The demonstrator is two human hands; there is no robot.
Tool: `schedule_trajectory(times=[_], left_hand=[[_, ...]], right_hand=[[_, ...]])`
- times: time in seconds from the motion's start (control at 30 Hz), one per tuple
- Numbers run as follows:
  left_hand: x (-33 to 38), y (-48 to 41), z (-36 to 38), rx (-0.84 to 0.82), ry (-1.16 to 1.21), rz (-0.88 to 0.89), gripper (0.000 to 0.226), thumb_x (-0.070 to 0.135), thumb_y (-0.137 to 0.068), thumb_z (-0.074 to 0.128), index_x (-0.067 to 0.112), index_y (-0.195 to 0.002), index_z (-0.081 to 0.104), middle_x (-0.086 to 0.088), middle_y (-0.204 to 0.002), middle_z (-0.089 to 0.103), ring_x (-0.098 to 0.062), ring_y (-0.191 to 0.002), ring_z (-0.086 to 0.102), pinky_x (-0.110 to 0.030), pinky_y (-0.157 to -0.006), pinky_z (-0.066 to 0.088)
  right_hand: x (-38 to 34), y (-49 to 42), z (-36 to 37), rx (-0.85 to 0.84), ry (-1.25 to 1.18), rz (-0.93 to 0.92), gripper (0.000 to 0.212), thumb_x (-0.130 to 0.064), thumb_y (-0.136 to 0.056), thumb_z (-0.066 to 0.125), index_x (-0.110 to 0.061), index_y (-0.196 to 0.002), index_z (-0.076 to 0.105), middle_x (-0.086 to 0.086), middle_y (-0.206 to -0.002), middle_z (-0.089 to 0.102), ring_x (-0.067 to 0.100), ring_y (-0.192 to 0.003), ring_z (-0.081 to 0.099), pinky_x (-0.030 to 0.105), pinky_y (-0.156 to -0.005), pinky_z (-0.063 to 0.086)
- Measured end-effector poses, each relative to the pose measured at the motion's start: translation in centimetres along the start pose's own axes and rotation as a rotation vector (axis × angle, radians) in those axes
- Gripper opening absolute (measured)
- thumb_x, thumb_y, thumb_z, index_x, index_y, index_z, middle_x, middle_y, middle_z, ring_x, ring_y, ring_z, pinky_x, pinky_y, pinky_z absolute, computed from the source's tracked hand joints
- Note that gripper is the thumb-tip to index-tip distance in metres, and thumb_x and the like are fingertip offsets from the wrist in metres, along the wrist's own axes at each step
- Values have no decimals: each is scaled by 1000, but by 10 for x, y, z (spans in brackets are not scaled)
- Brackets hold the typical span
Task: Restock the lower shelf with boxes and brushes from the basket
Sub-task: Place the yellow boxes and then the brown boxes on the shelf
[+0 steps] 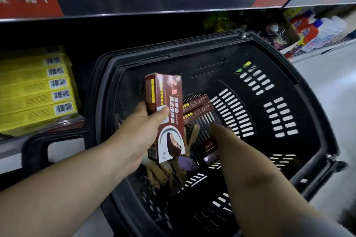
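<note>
Box in hand point(169, 119): brown carton with a shoe picture, upright, lifted above the basket, not yet on the shelf.
Handling: probably light, stiff card; crushable at the corners, slick printed faces; best taken across the narrow sides, mid-height.
Left hand point(142, 123): thumb on the front face, fingers behind, pinching the carton's left edge.
Right hand point(217, 131): reaching down into the basket, just beside the lying cartons; fingers blurred, grip impossible to tell.
Boxes in basket point(198, 109): two or more brown cartons lying flat, stacked askew on the floor of the basket.
Brushes point(163, 173): wooden handles, stiff and light by the look, tangled below the held carton; count unclear, partly hidden by carton and forearm.
Basket point(289, 75): black slotted plastic, tilted toward the shelving.
Lower shelf point(11, 146): pale edge at left, carrying yellow boxes point(36, 90) in a stack; dark behind, free room hard to judge.
Cut off: both elbows, basket's near rim.
</note>
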State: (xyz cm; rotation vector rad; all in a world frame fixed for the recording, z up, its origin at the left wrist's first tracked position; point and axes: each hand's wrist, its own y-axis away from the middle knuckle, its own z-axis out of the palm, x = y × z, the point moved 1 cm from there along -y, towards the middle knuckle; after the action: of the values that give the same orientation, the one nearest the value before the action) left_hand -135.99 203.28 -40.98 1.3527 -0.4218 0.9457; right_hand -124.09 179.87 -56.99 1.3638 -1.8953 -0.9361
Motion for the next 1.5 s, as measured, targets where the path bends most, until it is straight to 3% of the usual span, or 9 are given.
schedule_trajectory(times=[0.13, 0.23, 0.33, 0.43, 0.67, 0.93, 1.2, 1.33, 1.5], left_hand=[[-2, 0, -2, -35, -4, -10, 25, 33, -93, 53, 31, -117, 50, 6, -96, 72, -8, -76, 71, -26, -67, 56], [-3, -1, -2, -37, -1, -7, 26, 34, -93, 52, 28, -119, 51, 5, -98, 73, -12, -82, 71, -32, -78, 55], [-3, -2, -1, -18, 23, -20, 27, 34, -93, 52, 25, -118, 52, 4, -95, 73, -14, -83, 71, -32, -78, 54], [-2, -3, 2, -1, 27, -39, 28, 36, -92, 53, 24, -118, 54, 2, -96, 73, -17, -87, 70, -34, -82, 53], [-1, 5, 8, 26, -47, -114, 27, 34, -92, 54, 14, -109, 61, -10, -91, 73, -28, -85, 69, -47, -89, 51], [5, 17, 18, -39, 69, -141, 26, 22, -95, 52, 9, -114, 62, -13, -103, 71, -30, -95, 67, -45, -93, 49], [5, 15, 13, -117, -38, -55, 80, 54, -52, 83, 20, -120, 56, -5, -104, 72, -24, -94, 70, -44, -89, 53], [-2, 9, 9, -63, -133, -49, 69, 42, -55, 85, 24, -114, 53, -4, -97, 73, -21, -83, 72, -39, -76, 57], [-5, 8, 8, -64, -174, -16, 78, 44, -44, 86, 24, -111, 52, 0, -89, 74, -17, -77, 72, -34, -70, 56]], right_hand=[[8, -25, 41, 79, 235, 179, 55, -28, -99, 38, -2, -145, 25, 22, -150, 25, 37, -136, 28, 38, -106, 34], [9, -30, 38, 21, 57, 212, 59, -24, -97, 42, 6, -144, 21, 28, -148, 26, 39, -135, 30, 41, -107, 33], [4, -4, 0, -126, -386, 78, 31, -4, -89, 53, 0, -119, 56, 21, -104, 63, 34, -94, 62, 43, -79, 53], [-1, 50, -46, -110, -568, -65, 12, 3, -84, 56, -9, -82, 59, 11, -76, 57, 24, -67, 57, 34, -52, 56], [11, 198, -67, -418, -1141, -504, 39, -1, -68, 64, -1, -107, 63, 16, -100, 71, 26, -83, 70, 39, -66, 58], [7, 228, -44, -428, -1184, -574, 48, 0, -69, 60, -6, -116, 57, 12, -99, 71, 21, -82, 70, 30, -62, 57], [-3, 221, -35, -454, -959, -745, 52, -11, -77, 63, -17, -128, 52, 10, -121, 63, 27, -110, 61, 37, -90, 54], [-1, 187, -52, -243, -835, -605, 40, -31, -81, 67, -17, -118, 59, 1, -109, 69, 18, -97, 67, 28, -77, 56], [-1, 108, -46, 41, 179, -331, 43, -28, -95, 52, -8, -133, 49, 9, -132, 53, 19, -114, 53, 22, -94, 42]])
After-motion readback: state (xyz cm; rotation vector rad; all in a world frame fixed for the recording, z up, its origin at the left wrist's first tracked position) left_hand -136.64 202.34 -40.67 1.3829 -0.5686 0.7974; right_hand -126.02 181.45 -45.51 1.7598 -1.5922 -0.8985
